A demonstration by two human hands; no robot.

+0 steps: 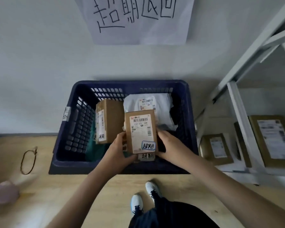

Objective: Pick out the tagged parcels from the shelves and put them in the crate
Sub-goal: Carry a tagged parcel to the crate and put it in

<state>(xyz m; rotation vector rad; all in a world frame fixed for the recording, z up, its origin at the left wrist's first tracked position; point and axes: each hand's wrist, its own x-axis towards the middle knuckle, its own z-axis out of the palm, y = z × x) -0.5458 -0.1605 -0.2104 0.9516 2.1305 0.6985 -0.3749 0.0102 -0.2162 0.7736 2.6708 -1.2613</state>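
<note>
Placing step: left hand [120, 149] and right hand [169, 146] clasp tagged box [141, 132] over crate [69, 165]; next, lower, release

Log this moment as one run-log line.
hands: left hand and right hand grip brown tagged cardboard parcel | place: over dark blue plastic crate | release: pending

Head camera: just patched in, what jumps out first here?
A brown box with a shipping label and a handwritten tag sits at the centre, gripped by the left hand and right hand over a dark blue crate. The crate already holds another brown box and a white bag. Above, a big handwritten paper sign hangs on the wall.
</note>
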